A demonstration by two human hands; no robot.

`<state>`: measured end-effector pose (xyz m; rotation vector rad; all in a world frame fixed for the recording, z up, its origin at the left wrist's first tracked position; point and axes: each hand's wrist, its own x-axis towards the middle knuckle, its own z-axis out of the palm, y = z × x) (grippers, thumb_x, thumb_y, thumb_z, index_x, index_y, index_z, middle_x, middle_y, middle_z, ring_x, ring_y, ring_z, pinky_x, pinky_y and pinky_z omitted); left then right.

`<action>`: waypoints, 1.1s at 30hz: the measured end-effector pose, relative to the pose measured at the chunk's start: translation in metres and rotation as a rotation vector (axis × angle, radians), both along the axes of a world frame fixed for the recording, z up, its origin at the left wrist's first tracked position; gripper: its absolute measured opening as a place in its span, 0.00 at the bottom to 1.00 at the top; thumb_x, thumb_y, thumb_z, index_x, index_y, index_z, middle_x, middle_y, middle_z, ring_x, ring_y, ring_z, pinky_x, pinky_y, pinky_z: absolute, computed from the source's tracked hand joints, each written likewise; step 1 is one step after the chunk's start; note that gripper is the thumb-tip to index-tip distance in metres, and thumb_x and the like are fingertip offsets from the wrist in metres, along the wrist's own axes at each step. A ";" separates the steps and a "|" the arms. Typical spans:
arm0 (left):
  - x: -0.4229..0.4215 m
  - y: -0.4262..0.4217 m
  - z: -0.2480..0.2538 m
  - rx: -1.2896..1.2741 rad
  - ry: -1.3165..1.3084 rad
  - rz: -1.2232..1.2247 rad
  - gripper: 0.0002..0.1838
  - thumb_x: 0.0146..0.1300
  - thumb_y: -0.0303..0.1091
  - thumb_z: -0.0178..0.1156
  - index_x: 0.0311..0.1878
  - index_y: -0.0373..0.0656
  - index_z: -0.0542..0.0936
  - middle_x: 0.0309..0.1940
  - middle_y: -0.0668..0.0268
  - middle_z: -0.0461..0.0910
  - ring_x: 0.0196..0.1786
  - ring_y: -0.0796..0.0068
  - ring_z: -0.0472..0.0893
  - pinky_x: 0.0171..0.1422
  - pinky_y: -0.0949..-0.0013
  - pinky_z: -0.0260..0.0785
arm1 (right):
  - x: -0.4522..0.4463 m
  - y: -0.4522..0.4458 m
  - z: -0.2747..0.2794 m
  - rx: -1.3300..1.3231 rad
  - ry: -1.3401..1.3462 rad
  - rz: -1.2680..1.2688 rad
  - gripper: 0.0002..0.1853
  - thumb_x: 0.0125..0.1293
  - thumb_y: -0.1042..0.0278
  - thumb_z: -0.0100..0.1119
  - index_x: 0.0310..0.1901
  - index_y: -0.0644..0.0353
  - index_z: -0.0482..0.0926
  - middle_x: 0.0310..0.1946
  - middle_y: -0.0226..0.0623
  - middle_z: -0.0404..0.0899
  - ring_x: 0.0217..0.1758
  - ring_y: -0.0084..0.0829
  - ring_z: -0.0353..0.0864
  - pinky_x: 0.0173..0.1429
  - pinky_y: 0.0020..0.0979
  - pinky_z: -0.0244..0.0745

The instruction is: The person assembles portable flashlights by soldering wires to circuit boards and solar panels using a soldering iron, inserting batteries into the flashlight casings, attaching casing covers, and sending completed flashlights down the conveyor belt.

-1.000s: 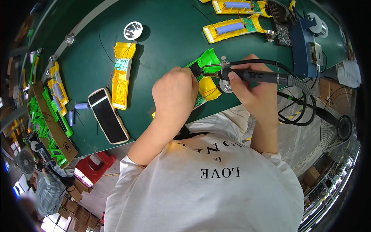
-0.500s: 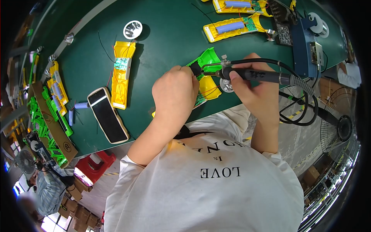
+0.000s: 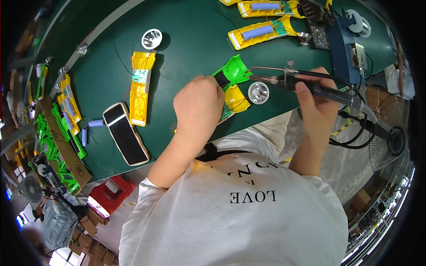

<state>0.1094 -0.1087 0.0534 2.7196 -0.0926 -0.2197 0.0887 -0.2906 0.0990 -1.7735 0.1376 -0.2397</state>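
My left hand is closed at the near end of a green casing and a yellow casing; its fingertips are hidden, so what they grip cannot be made out. A black part sits in the green casing beside those fingers. My right hand is wrapped round a black soldering iron with a thin metal tube along it. The iron's tip points left, near the green casing's right edge. Just below the tip lies a round reflector, joined by wires to the yellow casing.
A phone and an opened yellow casing lie left, with another reflector above. More yellow casings are at the back, near a solder spool. A box of green parts, a person and a fan are farther out.
My right hand has moved right with the soldering iron, and its tip has drawn back from the black part. The reflector shows fully now. The view has shifted slightly; my left hand stays closed.
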 end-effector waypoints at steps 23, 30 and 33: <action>-0.009 0.039 0.009 -0.103 0.075 -0.150 0.15 0.41 0.33 0.61 0.34 0.38 0.73 0.30 0.57 0.73 0.35 0.60 0.73 0.39 0.65 0.65 | -0.070 -0.064 -0.002 0.128 -0.092 -0.311 0.06 0.50 0.81 0.52 0.32 0.67 0.71 0.30 0.29 0.67 0.29 0.15 0.65 0.33 0.15 0.60; -0.015 0.040 0.014 -0.062 0.083 -0.209 0.10 0.45 0.31 0.56 0.29 0.37 0.67 0.25 0.53 0.72 0.31 0.54 0.72 0.33 0.60 0.63 | -0.085 -0.072 -0.005 0.133 -0.160 -0.298 0.06 0.50 0.81 0.51 0.32 0.66 0.70 0.27 0.27 0.66 0.28 0.14 0.64 0.33 0.14 0.59; -0.020 0.042 0.016 -0.033 0.078 -0.202 0.10 0.46 0.30 0.54 0.31 0.38 0.65 0.23 0.52 0.72 0.30 0.53 0.72 0.32 0.59 0.62 | -0.093 -0.072 -0.005 0.147 -0.165 -0.293 0.06 0.50 0.81 0.51 0.32 0.66 0.70 0.26 0.27 0.66 0.27 0.13 0.63 0.32 0.14 0.58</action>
